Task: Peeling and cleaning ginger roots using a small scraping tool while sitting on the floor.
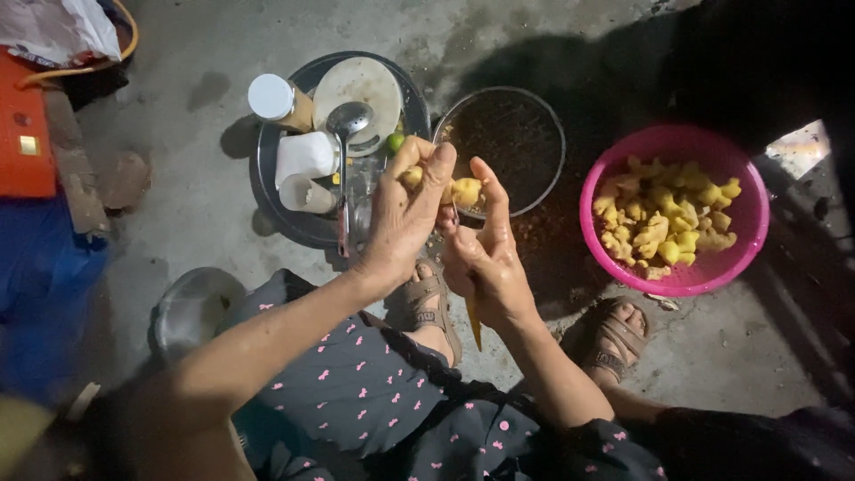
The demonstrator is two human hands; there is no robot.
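Note:
My left hand grips a knobbly yellow piece of peeled ginger at chest height, above my feet. My right hand is closed around a small knife with a yellow handle; its thin blade rises toward the ginger and its handle sticks out below my palm. Both hands meet just in front of a dark round sieve that holds brown peelings. A pink plastic bowl full of several peeled yellow ginger pieces stands to the right on the concrete floor.
A dark round tray at the left carries a white-lidded jar, a white cup, a ladle, a plate and a green lime. A metal bowl lies by my left knee. An orange box stands far left.

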